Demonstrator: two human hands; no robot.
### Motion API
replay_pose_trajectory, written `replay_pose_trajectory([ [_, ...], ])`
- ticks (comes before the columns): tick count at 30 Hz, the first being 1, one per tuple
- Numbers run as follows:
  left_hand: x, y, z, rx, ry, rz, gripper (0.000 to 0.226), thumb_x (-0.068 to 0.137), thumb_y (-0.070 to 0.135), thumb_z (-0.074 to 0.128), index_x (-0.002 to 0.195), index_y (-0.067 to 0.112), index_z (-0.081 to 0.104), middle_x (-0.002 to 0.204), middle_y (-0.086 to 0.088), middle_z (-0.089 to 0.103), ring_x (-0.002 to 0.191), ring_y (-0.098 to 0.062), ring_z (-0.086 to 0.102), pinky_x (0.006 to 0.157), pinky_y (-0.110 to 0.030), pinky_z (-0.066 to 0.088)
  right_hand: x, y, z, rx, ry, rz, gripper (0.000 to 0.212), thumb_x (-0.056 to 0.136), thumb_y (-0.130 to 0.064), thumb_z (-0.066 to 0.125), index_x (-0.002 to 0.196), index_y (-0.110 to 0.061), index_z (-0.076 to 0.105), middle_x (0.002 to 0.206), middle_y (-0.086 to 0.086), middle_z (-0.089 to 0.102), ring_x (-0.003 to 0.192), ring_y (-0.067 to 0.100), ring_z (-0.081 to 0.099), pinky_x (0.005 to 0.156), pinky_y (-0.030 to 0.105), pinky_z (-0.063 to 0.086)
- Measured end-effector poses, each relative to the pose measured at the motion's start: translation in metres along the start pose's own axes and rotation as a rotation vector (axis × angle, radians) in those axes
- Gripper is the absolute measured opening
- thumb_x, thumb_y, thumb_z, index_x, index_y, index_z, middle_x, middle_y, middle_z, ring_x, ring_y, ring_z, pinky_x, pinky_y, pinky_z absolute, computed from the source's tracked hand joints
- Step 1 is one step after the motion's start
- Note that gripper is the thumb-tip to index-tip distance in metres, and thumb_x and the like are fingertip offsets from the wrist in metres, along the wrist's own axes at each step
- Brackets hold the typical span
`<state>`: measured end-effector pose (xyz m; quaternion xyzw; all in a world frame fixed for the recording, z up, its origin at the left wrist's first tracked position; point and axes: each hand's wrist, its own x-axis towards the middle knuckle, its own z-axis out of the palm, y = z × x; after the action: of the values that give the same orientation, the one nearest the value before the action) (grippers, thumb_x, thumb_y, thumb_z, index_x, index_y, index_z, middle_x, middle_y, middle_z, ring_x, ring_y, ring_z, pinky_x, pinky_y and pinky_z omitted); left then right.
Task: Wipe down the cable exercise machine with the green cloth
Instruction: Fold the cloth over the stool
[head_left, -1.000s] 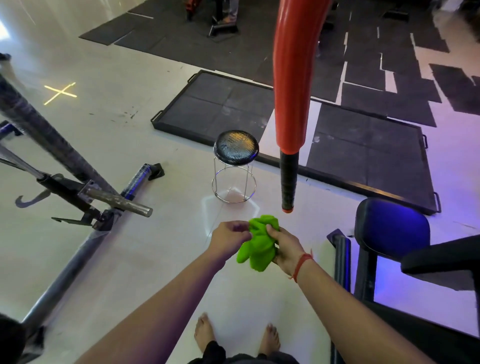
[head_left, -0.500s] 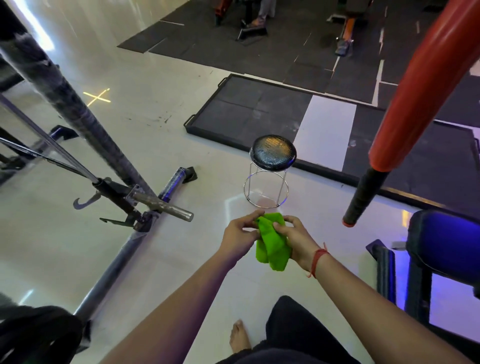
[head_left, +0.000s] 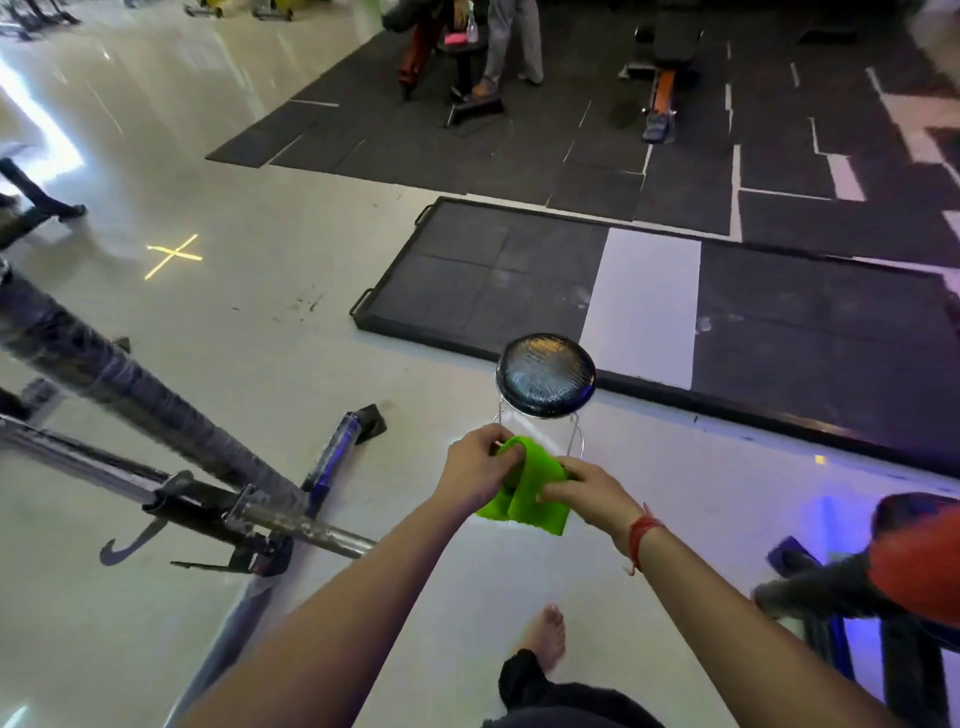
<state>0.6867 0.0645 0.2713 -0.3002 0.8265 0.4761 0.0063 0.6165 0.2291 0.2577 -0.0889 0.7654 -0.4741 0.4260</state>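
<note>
The green cloth (head_left: 530, 488) hangs folded in front of me at waist height, held between both hands. My left hand (head_left: 475, 470) pinches its upper left edge. My right hand (head_left: 584, 491) grips its right side, a red thread around that wrist. The cable machine's dark wrapped frame bar (head_left: 119, 384) slants across the left, with a chrome handle bar (head_left: 306, 530) and a hook clamp on it, left of and below my hands. A red padded bar (head_left: 914, 561) with a black grip juts in at the right edge, blurred.
A round black stool (head_left: 545, 374) on chrome legs stands just beyond my hands. Behind it lies a black framed floor mat (head_left: 779, 322). A person's legs and other machines are far back on the dark tiles. My bare foot (head_left: 545, 639) is on the pale floor.
The view has swung left: the red bar went from overhead centre to the right edge. My hands have spread the bunched cloth into a flatter fold. I have stepped forward.
</note>
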Motion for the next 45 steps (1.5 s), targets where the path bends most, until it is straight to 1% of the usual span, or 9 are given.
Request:
replay_pose_trajectory([
  [3,0.052,0.024,-0.008,0.087,-0.043,0.038,0.015,0.090,0.037,0.066,0.079,0.027,0.066,0.066,0.011,0.058,0.072,-0.014,0.056,0.063,-0.025,0.038,0.028,-0.010,-0.016,0.046,0.067,-0.003,0.047,0.063,-0.039,0.081,0.108,-0.030,0.070,0.102,-0.006,0.075,0.098,0.014,0.070,0.088,0.032,0.055],
  [8,0.114,0.064,-0.008,0.198,-0.220,-0.031,0.047,0.092,0.053,0.058,0.068,0.013,0.064,0.064,0.003,0.061,0.068,-0.017,0.056,0.058,-0.028,0.041,0.055,-0.039,-0.039,0.399,0.106,0.017,0.056,0.068,-0.037,0.074,0.117,-0.012,0.065,0.094,0.003,0.074,0.075,0.005,0.070,0.062,0.019,0.051],
  [13,0.168,0.079,-0.002,-0.318,-0.614,-0.400,0.041,0.090,0.041,0.072,0.117,0.011,0.069,0.105,-0.008,0.077,0.099,-0.024,0.073,0.089,-0.036,0.058,0.063,-0.034,-0.059,1.272,0.005,0.124,0.062,0.095,-0.053,0.053,0.134,-0.006,0.065,0.137,0.025,0.060,0.129,0.041,0.055,0.116,0.053,0.037],
  [19,0.235,0.085,0.010,-0.407,-0.855,-0.496,0.044,0.090,0.036,0.072,0.124,0.009,0.066,0.119,-0.014,0.073,0.116,-0.029,0.067,0.106,-0.045,0.049,0.094,-0.028,-0.062,1.601,0.123,0.012,0.086,0.088,-0.075,0.047,0.134,-0.005,0.064,0.139,0.026,0.059,0.125,0.045,0.059,0.115,0.059,0.034],
  [23,0.294,0.087,0.003,-0.336,-0.878,-0.357,0.044,0.089,0.030,0.072,0.125,0.006,0.066,0.119,-0.014,0.073,0.115,-0.030,0.067,0.104,-0.045,0.051,0.125,-0.053,-0.067,1.503,0.357,0.051,0.066,0.087,-0.061,0.063,0.127,-0.010,0.070,0.129,0.020,0.067,0.114,0.040,0.067,0.097,0.054,0.052],
  [28,0.361,0.094,-0.004,-0.176,-0.961,-0.186,0.047,0.078,0.037,0.081,0.113,0.007,0.072,0.115,-0.021,0.072,0.111,-0.039,0.068,0.097,-0.047,0.051,0.186,-0.068,-0.066,1.330,0.688,0.059,0.102,0.084,-0.002,0.073,0.151,-0.054,0.015,0.108,0.006,0.076,0.092,0.027,0.072,0.076,0.044,0.058],
  [33,0.408,0.109,0.007,-0.079,-0.938,-0.010,0.023,0.087,0.007,0.074,0.108,0.006,0.064,0.084,-0.005,0.074,0.069,-0.015,0.070,0.058,-0.025,0.054,0.223,-0.086,-0.080,1.224,0.717,-0.026,0.071,0.082,0.017,0.067,0.138,-0.024,0.056,0.114,0.015,0.070,0.095,0.026,0.069,0.080,0.035,0.059],
  [37,0.450,0.126,0.028,0.025,-0.956,0.173,0.060,0.079,0.008,0.081,0.126,0.031,0.052,0.098,-0.004,0.076,0.086,-0.021,0.073,0.078,-0.039,0.060,0.255,-0.090,-0.102,1.037,0.779,0.109,0.050,0.076,0.016,0.076,0.121,-0.005,0.068,0.099,0.010,0.072,0.078,0.014,0.070,0.067,0.022,0.056],
  [45,0.520,0.186,0.062,0.522,-1.011,0.716,0.026,0.074,0.017,0.085,0.091,0.035,0.074,0.075,0.012,0.074,0.068,0.006,0.068,0.070,-0.017,0.053,0.294,-0.098,-0.145,0.349,1.065,0.338,0.026,0.077,-0.020,0.088,0.101,-0.016,0.079,0.114,-0.004,0.049,0.122,0.004,0.043,0.098,0.011,0.033],
])
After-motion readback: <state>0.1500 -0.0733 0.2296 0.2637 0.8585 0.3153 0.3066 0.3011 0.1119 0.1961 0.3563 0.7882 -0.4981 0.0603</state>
